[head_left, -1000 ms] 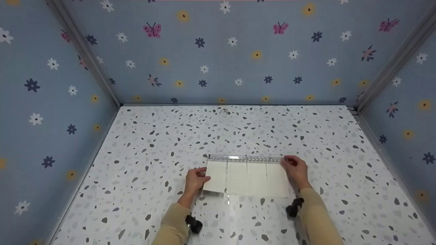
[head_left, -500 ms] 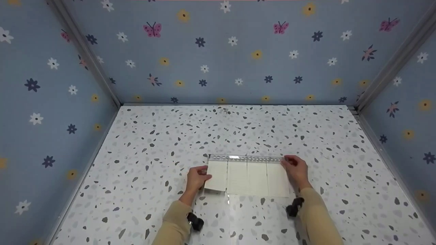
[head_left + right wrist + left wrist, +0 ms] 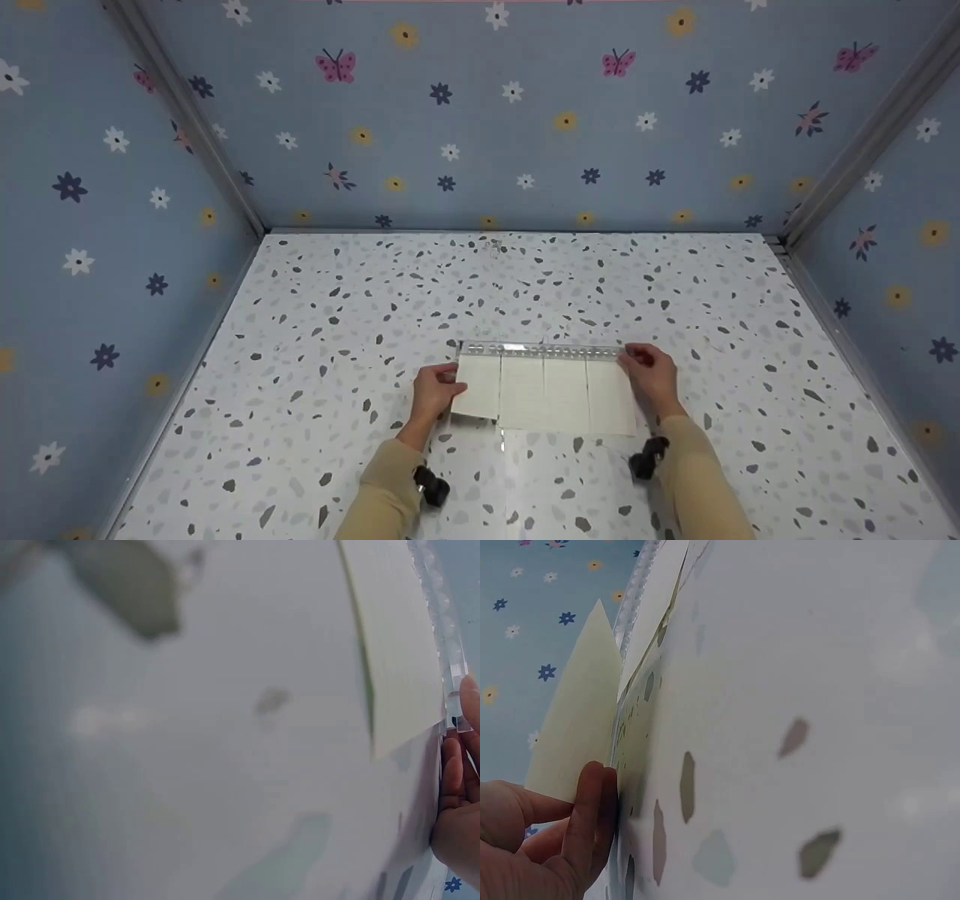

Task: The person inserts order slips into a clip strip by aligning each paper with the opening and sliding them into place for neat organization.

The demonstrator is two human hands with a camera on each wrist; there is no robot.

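Note:
Several cream paper slips [image 3: 565, 394] lie side by side on the table, with a clear plastic strip [image 3: 559, 351] along their far edge. My left hand [image 3: 435, 391] pinches the side of the leftmost slip [image 3: 477, 386] between thumb and fingers. In the left wrist view that slip [image 3: 577, 712] stands tilted up off the surface. At the other end, my right hand [image 3: 652, 375] grips the strip's right tip. The right wrist view has the thumb on the clear strip [image 3: 454, 682], with curled fingers below it and the rightmost slip [image 3: 397, 637] alongside.
A white speckled table [image 3: 360, 315] spreads around the slips. Blue flowered panels [image 3: 480, 112] rise at the back and on both sides, joined by grey metal posts [image 3: 195, 112]. Black wrist cameras [image 3: 431, 487] sit on both sleeves.
My left hand has shifted slightly right and away from me, and the near edge of the leftmost slip has lifted a little. The right hand has stayed in place.

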